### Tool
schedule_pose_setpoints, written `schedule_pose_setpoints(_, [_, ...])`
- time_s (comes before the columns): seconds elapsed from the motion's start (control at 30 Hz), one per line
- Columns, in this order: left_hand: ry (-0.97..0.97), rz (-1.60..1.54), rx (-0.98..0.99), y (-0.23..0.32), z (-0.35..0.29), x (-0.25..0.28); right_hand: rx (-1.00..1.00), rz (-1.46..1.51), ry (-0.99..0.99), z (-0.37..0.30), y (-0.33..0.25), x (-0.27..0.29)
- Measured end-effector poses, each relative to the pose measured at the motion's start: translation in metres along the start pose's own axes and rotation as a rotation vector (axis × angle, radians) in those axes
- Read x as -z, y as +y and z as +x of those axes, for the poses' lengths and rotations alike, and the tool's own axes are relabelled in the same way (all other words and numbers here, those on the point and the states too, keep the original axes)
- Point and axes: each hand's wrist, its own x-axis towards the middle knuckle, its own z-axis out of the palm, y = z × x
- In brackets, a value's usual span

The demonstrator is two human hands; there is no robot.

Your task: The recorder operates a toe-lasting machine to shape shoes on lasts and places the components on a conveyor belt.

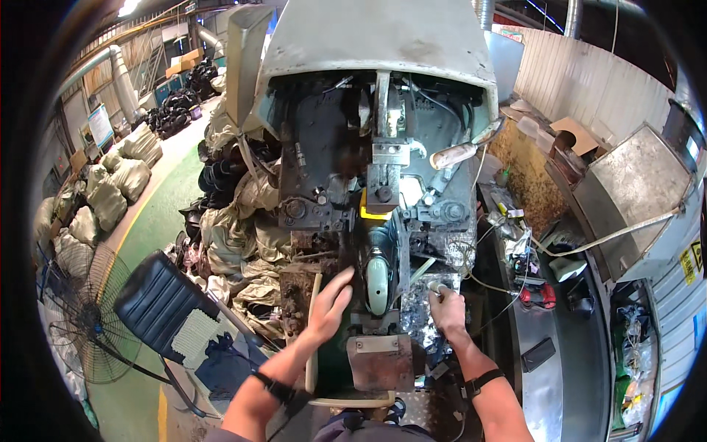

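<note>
In the middle of the machine (pixel 294 173), a dark shoe upper on a pale green shoe last (pixel 378 283) points toward me, the last's underside facing up. A yellow piece (pixel 374 208) sits at its far end, under a metal clamp head (pixel 384 193). My left hand (pixel 331 303) hovers just left of the last with fingers stretched out, holding nothing. To the right of the last, my right hand (pixel 448 313) is closed around a short pale handle (pixel 435 287); what the handle belongs to is hidden. A brown-stained metal plate (pixel 381 362) stands in front of the last.
A bench (pixel 541 383) on the right carries a phone-like black slab (pixel 538 355), a red tool (pixel 539 296) and cables. Cloth sacks (pixel 247 254) crowd the machine's left side. Further left are a black chair (pixel 169 295) and a wire fan (pixel 88 317). A pale curved rail (pixel 313 353) runs near my left forearm.
</note>
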Motion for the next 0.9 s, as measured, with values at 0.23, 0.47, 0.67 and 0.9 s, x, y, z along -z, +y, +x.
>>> schedule_pose_setpoints(0.23, [0.367, 0.298, 0.969, -0.068, -0.271, 0.087, 0.120, 0.150, 0.045, -0.025, -0.046, 0.017])
schedule_pose_setpoints(0.47, [0.311, 0.046, 0.645, -0.074, -0.236, 0.080, 0.090, 0.220, -0.256, -0.057, -0.149, -0.003])
schedule_pose_setpoints(0.67, [0.264, -0.220, 0.404, -0.035, -0.117, 0.058, 0.264, 0.105, 0.085, -0.058, -0.145, -0.050])
schedule_pose_setpoints(0.9, [0.243, -0.436, 0.333, 0.040, -0.031, 0.037, 0.099, 0.660, -0.018, -0.057, -0.166, -0.001])
